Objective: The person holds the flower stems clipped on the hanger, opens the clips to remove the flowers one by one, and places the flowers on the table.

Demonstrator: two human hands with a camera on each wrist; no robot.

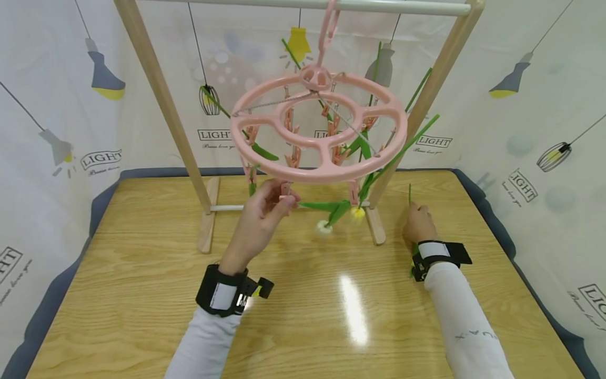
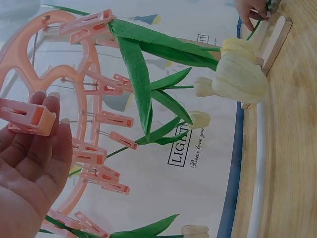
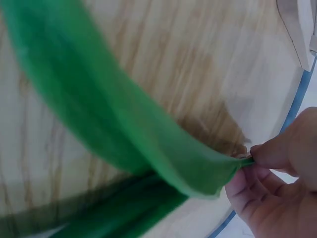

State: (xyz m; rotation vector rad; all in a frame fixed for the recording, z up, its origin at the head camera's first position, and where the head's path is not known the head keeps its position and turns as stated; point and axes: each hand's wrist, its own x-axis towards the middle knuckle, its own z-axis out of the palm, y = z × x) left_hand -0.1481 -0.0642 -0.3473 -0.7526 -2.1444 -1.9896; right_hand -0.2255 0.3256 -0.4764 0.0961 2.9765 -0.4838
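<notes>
A round pink clip hanger (image 1: 312,175) hangs by its hook from a bar. My left hand (image 1: 258,216) is at its front edge, thumb and fingers holding a pink clothespin (image 1: 285,190) that dangles from the ring. The left wrist view shows that clothespin (image 2: 37,119) lying across the fingers, nothing in its jaws. Off to the right, low over the table, my right hand (image 1: 420,225) pinches the thin green stem (image 3: 246,161) of an artificial flower, whose broad leaf (image 3: 114,99) fills the right wrist view; its bloom is hidden. A white tulip (image 1: 324,227) and a yellow tulip (image 1: 357,213) hang head down from the hanger.
A wooden stand with a left post (image 1: 161,100), a right post (image 1: 445,68) and a white top bar (image 1: 393,6) carries the hanger. Its feet, joined by a lower white bar (image 1: 227,208), stand on the wood-grain table (image 1: 142,295). A printed curtain (image 1: 535,131) encloses the table.
</notes>
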